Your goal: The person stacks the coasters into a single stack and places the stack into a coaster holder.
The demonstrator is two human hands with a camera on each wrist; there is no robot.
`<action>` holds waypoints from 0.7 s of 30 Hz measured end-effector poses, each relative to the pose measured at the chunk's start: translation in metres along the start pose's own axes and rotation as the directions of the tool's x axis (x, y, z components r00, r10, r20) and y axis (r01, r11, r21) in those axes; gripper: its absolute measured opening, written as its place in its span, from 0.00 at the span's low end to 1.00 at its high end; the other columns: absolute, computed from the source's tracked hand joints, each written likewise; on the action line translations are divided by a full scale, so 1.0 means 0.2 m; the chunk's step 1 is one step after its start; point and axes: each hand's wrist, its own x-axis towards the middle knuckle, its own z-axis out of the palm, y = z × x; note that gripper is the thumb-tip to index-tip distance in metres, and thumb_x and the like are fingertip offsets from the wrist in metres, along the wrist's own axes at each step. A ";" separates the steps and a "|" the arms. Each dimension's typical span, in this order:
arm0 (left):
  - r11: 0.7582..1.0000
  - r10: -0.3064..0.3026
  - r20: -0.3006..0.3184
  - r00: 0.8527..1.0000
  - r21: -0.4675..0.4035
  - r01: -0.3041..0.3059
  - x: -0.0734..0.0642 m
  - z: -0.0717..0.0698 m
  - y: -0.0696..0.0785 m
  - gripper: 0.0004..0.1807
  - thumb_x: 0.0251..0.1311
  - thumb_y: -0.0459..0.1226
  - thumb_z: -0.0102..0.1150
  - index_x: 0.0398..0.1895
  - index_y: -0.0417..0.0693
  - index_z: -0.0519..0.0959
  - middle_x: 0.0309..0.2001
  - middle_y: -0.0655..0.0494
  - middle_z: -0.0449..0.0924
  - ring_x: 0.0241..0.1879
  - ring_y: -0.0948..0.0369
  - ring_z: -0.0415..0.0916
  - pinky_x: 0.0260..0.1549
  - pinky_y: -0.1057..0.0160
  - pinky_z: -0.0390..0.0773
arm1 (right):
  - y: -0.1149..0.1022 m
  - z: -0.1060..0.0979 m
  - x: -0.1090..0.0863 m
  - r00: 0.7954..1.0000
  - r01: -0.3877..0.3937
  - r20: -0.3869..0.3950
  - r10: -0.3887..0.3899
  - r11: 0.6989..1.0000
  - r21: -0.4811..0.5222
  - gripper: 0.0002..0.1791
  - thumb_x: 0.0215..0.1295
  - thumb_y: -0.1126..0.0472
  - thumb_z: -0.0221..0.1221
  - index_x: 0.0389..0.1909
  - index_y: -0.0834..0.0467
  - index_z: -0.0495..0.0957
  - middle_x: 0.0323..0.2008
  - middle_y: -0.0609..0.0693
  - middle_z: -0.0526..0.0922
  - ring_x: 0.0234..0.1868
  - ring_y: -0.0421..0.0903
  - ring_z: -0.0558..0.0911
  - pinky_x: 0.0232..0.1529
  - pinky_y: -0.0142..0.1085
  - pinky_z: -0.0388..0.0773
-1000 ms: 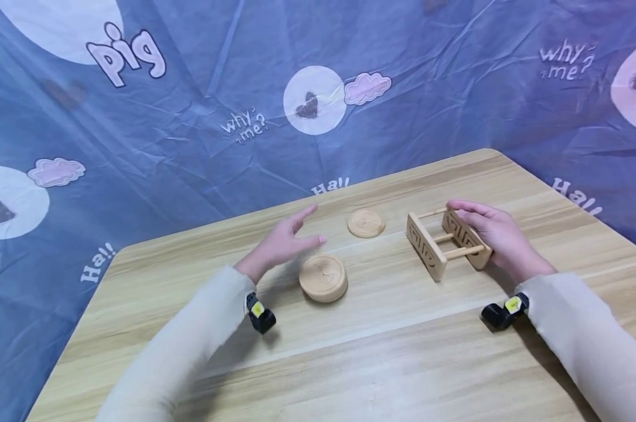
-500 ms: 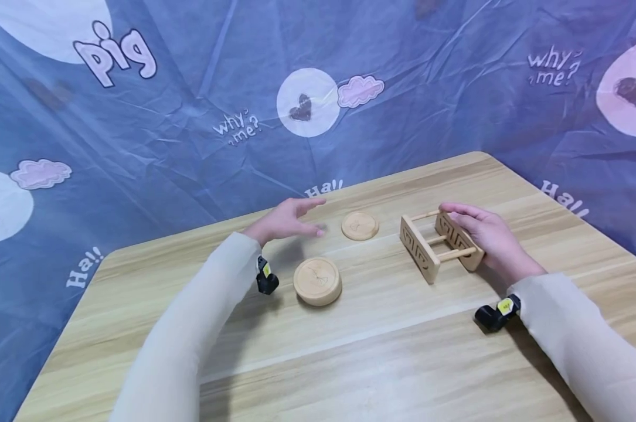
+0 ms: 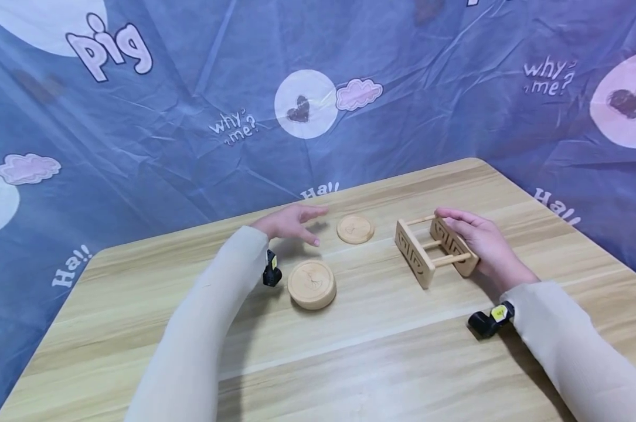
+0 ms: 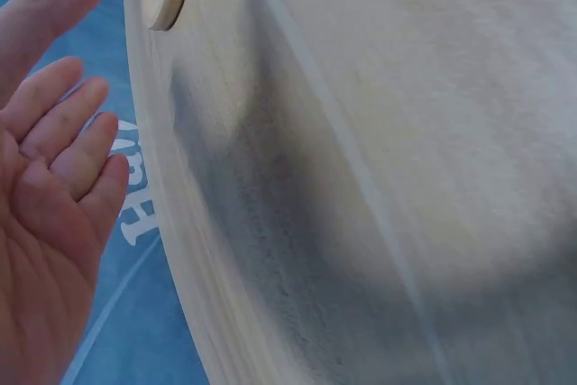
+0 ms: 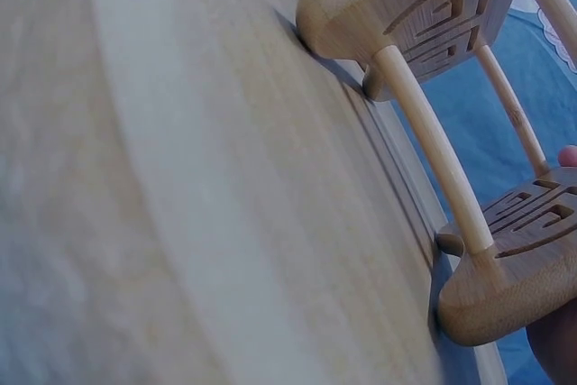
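My left hand (image 3: 288,224) hovers over the far part of the table, thumb and fingers spread, holding nothing. Just right of its fingertips lies a single round wooden coaster (image 3: 355,229), its rim also showing at the top of the left wrist view. Nearer to me is a short stack of wooden coasters (image 3: 312,284) with a line drawing on the top one. My right hand (image 3: 486,246) grips the right side panel of a wooden coaster holder (image 3: 414,255). Two fretwork panels joined by round rods (image 5: 433,142) make up this holder, which stands on the table.
The wood-grain table (image 3: 360,363) reaches back to a blue printed cloth (image 3: 191,146), which hangs behind it and along the right side. Black wrist cameras (image 3: 272,269) sit on both wrists, below the pale sleeves.
My left hand has moved from beside the coaster stack to farther back, close to the single coaster. The right hand keeps its hold on the coaster holder. The head view has shifted slightly.
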 end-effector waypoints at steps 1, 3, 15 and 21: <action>1.000 -0.001 0.008 1.000 -0.009 0.001 0.01 0.00 0.00 0.47 0.47 0.37 0.69 0.70 0.45 0.54 0.71 0.52 0.52 0.70 0.55 0.50 0.68 0.57 0.52 | 0.00 0.00 0.00 1.000 -0.002 -0.002 0.002 1.000 -0.008 0.10 0.65 0.54 0.56 0.46 0.41 0.79 0.40 0.34 0.81 0.38 0.36 0.81 0.36 0.32 0.82; 0.999 0.000 0.034 0.999 -0.037 0.001 0.02 0.00 0.01 0.46 0.47 0.36 0.68 0.70 0.43 0.55 0.71 0.50 0.53 0.70 0.54 0.50 0.68 0.57 0.52 | -0.01 0.00 0.00 1.000 -0.006 -0.004 0.006 1.000 -0.030 0.11 0.65 0.54 0.55 0.47 0.41 0.78 0.40 0.33 0.80 0.38 0.36 0.81 0.36 0.33 0.82; 0.998 0.033 0.110 0.993 0.053 -0.039 0.13 0.02 0.04 0.47 0.45 0.34 0.69 0.69 0.40 0.56 0.70 0.48 0.53 0.70 0.53 0.49 0.69 0.58 0.50 | 0.01 -0.01 -0.02 1.000 0.003 -0.011 -0.004 0.997 -0.072 0.12 0.66 0.53 0.54 0.49 0.41 0.77 0.41 0.32 0.79 0.40 0.35 0.80 0.39 0.30 0.80; 0.993 0.025 0.142 0.990 0.110 -0.041 0.18 0.04 0.05 0.46 0.45 0.35 0.70 0.69 0.43 0.57 0.70 0.51 0.54 0.70 0.55 0.48 0.69 0.60 0.48 | 0.00 0.00 -0.01 1.000 -0.005 -0.018 0.003 0.997 -0.081 0.12 0.66 0.53 0.54 0.49 0.41 0.77 0.41 0.33 0.79 0.39 0.36 0.80 0.38 0.33 0.81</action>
